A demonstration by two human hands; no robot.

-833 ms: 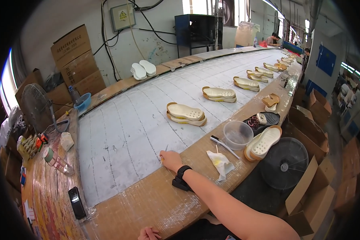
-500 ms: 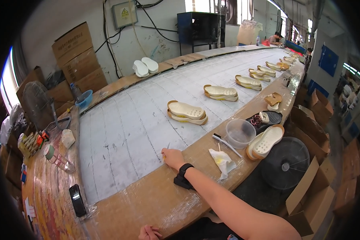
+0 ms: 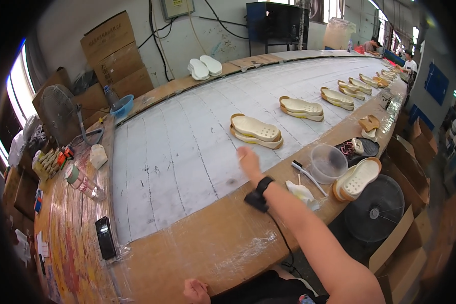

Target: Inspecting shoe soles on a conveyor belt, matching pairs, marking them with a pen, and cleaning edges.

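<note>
My right hand (image 3: 249,164) reaches over the long white work surface (image 3: 162,167), just short of the nearest pair of cream shoe soles (image 3: 256,129) with tan rims. Its fingers look drawn together but are blurred, and what they hold cannot be made out. A black band circles the wrist, and a black device with a cable hangs beside it. At the lower edge my left hand (image 3: 196,291) rests by the table's brown border with fingers curled, apparently around nothing. More pairs of soles (image 3: 302,108) stretch away in a row to the far right.
Right of my forearm lie a stained cloth (image 3: 303,195), a marker (image 3: 309,178), a clear tub (image 3: 329,164) and another sole (image 3: 357,178). To the left are a phone (image 3: 105,238), a bottle (image 3: 85,183) and a fan (image 3: 60,114). White soles (image 3: 205,67) sit behind. People work far off.
My right hand has moved forward and right toward the nearest soles. The thin pointed tool seen in it earlier no longer shows. The whole view has shifted; my left hand stays near the front edge.
</note>
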